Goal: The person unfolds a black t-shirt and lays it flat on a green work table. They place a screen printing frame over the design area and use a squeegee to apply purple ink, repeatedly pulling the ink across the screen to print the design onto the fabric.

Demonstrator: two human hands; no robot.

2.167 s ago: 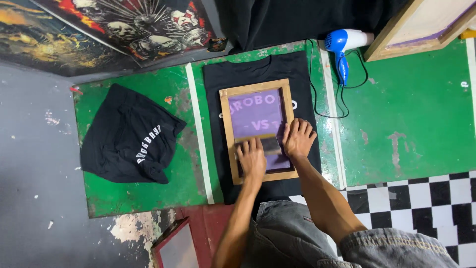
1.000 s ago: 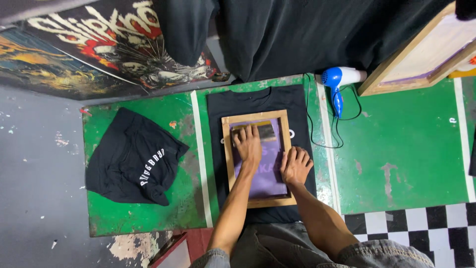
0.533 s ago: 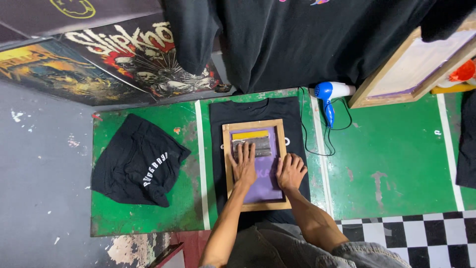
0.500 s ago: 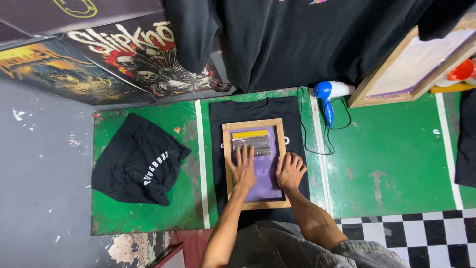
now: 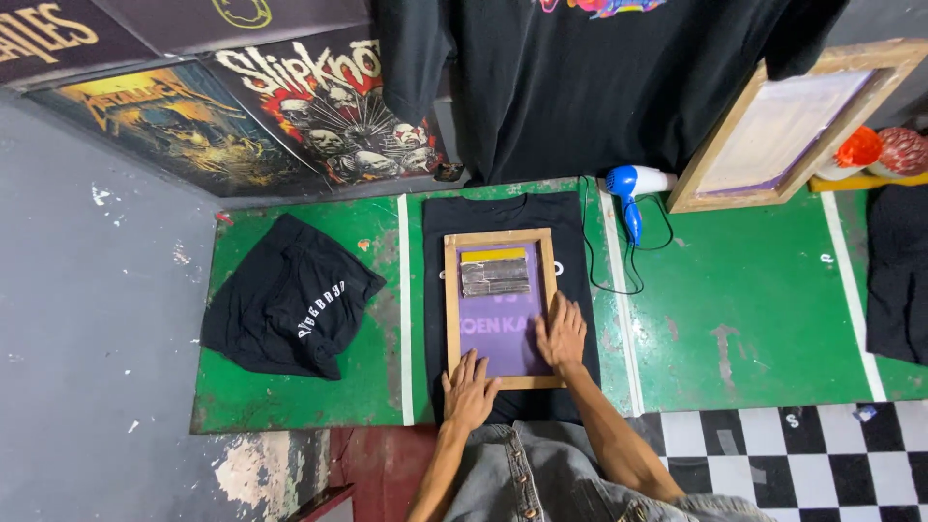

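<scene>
the left hand point(image 5: 471, 391) lies flat, fingers spread, on the near rail of a wooden screen-printing frame point(image 5: 451, 300) at its near left corner, holding nothing. the right hand point(image 5: 563, 333) also lies open and flat, pressing on the frame's right rail and the edge of the purple mesh point(image 5: 503, 333) beside it (palm down, nothing gripped). the two hands are apart, one at the near left corner and one on the right side. the frame sits on a black t-shirt point(image 5: 503, 213) spread flat on a green table point(image 5: 744, 300), between two white tape lines. a squeegee point(image 5: 495, 274) with a yellow top edge rests on the mesh at the far end of the frame, well apart from both hands. to the left on the table lies a crumpled black shirt point(image 5: 290, 295) with white lettering. a blue hair dryer point(image 5: 630, 188) with its black cord lies to the right of the frame, and a second wooden screen point(image 5: 783, 126) leans at the far right
</scene>
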